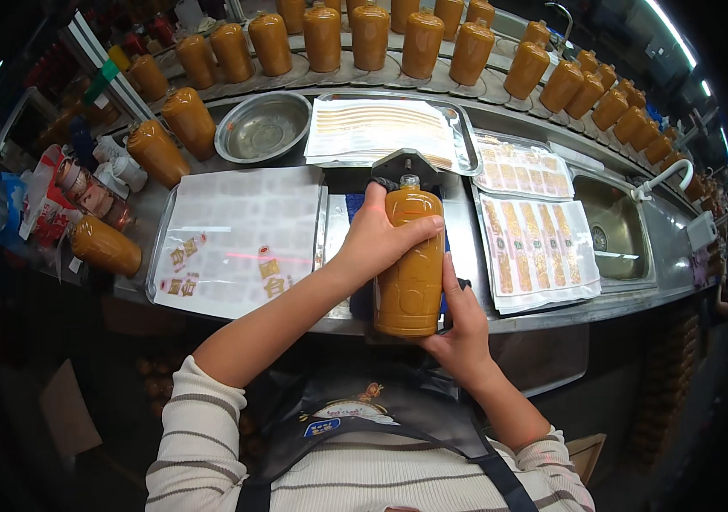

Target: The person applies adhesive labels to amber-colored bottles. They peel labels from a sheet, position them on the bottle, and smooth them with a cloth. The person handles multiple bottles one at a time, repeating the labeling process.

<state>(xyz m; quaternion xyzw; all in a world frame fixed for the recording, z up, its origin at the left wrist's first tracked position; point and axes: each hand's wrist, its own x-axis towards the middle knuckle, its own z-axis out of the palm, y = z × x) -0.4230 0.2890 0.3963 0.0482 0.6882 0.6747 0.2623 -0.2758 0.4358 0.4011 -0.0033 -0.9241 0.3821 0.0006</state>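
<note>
In the head view, the orange-brown bottle [411, 282] is gripped by both hands at the middle of the near edge of the counter [675, 275]. The upper body is clasped by the left hand [378, 239], its thumb laid across the camera-facing side. The lower right side and base are held by the partly curled right hand [465, 333]. The neck is directed toward the counter's far edge; the long axis is aligned roughly perpendicular to the near edge.

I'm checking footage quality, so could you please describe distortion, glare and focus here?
Head view: the counter appears bowed, likely fisheye distortion; the corners are black; the upper-right light strip glares white; a white streak crosses the sink; the held bottle looks sharp.
</note>
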